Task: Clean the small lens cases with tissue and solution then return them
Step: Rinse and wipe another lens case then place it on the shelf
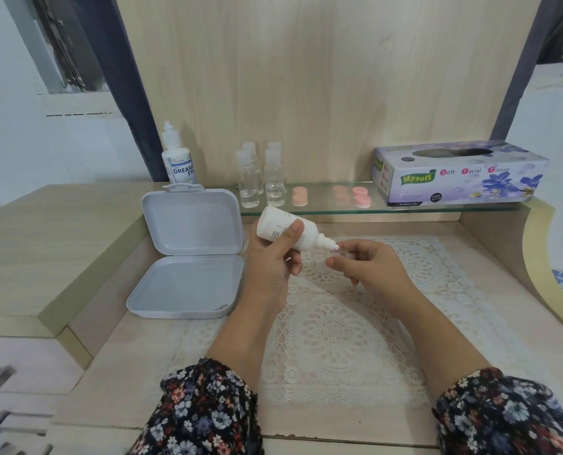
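My left hand (273, 257) grips a white solution bottle (281, 229), tilted so its nozzle points right and down. The nozzle tip touches a small clear lens case (342, 255) that my right hand (372, 266) pinches between thumb and fingers above the lace mat (332, 323). A pale round lid (319, 261) lies on the mat just below the case. Pink lens cases (300, 196) (360, 197) sit on the glass shelf (306, 210). A tissue box (457, 174) stands on the shelf at the right.
An open white hinged box (188, 254) sits left of my hands. A second solution bottle (178, 159) stands behind it. Several small clear bottles (262, 178) stand on the shelf. A raised ledge runs along the left, a curved side panel along the right.
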### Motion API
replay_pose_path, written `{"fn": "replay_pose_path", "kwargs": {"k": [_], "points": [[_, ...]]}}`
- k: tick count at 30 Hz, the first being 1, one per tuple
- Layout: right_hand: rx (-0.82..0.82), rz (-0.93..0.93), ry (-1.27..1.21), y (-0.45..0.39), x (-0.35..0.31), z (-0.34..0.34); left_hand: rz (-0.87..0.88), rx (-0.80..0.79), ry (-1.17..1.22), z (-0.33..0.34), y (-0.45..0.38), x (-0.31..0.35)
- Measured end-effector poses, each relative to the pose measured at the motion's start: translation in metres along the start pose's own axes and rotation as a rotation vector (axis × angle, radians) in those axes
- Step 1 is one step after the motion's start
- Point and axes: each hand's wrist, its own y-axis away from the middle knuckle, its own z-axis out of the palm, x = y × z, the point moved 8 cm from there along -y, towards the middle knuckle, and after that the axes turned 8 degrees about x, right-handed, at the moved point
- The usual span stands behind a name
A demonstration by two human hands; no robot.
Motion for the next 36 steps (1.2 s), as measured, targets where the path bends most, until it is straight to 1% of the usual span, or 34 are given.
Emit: {"fn": "replay_pose_path", "kwargs": {"k": [8, 11, 15, 19, 24, 27, 31, 36], "points": [[0.006, 0.001, -0.008, 0.001, -0.002, 0.000, -0.031, 0.001, 0.000, 0.000, 0.000, -0.003], [0.010, 0.006, -0.009, 0.002, -0.002, -0.001, -0.053, 0.030, 0.006, -0.001, -0.001, -0.006], [0.019, 0.004, 0.052, 0.003, 0.000, -0.003, -0.106, 0.100, 0.074, -0.007, -0.003, -0.011], [0.033, -0.002, 0.100, 0.007, 0.003, -0.008, -0.189, 0.134, 0.145, -0.012, -0.004, -0.015], [0.032, -0.001, 0.136, 0.013, 0.004, -0.015, -0.243, 0.156, 0.207, -0.016, -0.004, -0.018], [0.019, -0.020, 0.239, 0.016, 0.003, -0.019, -0.300, 0.134, 0.238, -0.014, -0.003, -0.020], [-0.026, -0.028, 0.403, 0.017, 0.007, -0.020, -0.349, 0.144, 0.264, -0.013, -0.001, -0.023], [-0.049, -0.001, 0.438, 0.017, 0.012, -0.020, -0.366, 0.155, 0.281, -0.014, 0.000, -0.022]]}}
